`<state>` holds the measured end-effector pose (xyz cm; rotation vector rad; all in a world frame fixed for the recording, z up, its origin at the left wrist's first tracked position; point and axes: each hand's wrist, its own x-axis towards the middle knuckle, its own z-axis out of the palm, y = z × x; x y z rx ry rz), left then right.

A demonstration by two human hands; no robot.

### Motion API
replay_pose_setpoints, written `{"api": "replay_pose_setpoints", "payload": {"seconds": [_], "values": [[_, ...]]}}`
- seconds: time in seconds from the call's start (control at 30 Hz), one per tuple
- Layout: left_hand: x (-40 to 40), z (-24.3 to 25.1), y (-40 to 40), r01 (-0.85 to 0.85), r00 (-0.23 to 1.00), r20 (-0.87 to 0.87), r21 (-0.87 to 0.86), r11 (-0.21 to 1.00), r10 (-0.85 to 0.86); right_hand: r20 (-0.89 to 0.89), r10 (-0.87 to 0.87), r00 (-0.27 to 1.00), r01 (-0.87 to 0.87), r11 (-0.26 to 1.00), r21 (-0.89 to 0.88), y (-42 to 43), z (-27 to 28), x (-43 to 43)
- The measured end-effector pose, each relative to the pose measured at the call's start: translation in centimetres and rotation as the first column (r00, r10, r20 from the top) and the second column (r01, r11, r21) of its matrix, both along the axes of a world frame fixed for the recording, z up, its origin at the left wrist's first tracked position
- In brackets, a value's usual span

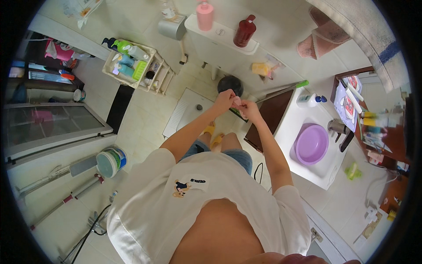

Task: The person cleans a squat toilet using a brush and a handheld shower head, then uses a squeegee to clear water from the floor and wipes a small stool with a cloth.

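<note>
Both hands meet in front of me, above the floor near a black round bin [230,85]. My left hand [225,100] and my right hand [250,111] pinch a small pale pink item [237,101] between them; its kind cannot be told. Part of a light-coloured thing hangs just under the right fingers. Below the hands lie a white squat toilet pan [191,114] and my feet in yellow slippers [216,141].
To the right, a purple basin [312,144] stands in a white sink [283,145] beside a faucet [337,126]. A cream rack [150,54] of bottles is at left. Pink [205,17] and dark red [244,31] pump bottles stand on the white cistern [219,39]. A lidded bucket [107,164] sits lower left.
</note>
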<state>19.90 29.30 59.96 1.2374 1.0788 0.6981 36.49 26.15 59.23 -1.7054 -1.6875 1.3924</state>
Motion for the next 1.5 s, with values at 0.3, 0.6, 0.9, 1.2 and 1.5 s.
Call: {"api": "replay_pose_setpoints", "payload": {"seconds": [0.3, 0.6, 0.9, 1.2, 1.5], "values": [[2.7, 1.1, 2.8, 0.113, 0.984, -0.152, 0.167, 0.979, -0.087, 0.049, -0.055, 0.997, 0.051, 0.997, 0.063, 0.9, -0.1, 4.3], [3.8, 1.9, 3.9, 0.158, 0.915, -0.404, 0.402, 0.902, 0.020, -0.114, -0.106, 0.988, 0.085, 0.981, -0.174, 3.0, -0.1, 6.6], [4.1, 0.8, 4.3, -0.087, 0.942, -0.249, 0.460, 0.883, 0.223, -0.097, 0.047, 0.994, -0.057, 0.992, -0.109, 2.4, -2.4, 6.3], [5.1, -1.3, 4.0, -0.135, 0.988, -0.069, 0.056, 0.989, 0.139, -0.206, -0.090, 0.974, 0.048, 0.978, -0.202, 2.2, -0.8, 6.2], [7.5, 0.3, 3.8, 0.096, 0.978, 0.207, -0.572, 0.815, 0.031, -0.308, -0.045, 0.950, 0.028, 0.998, -0.059, 2.0, 0.0, 7.6]]}}
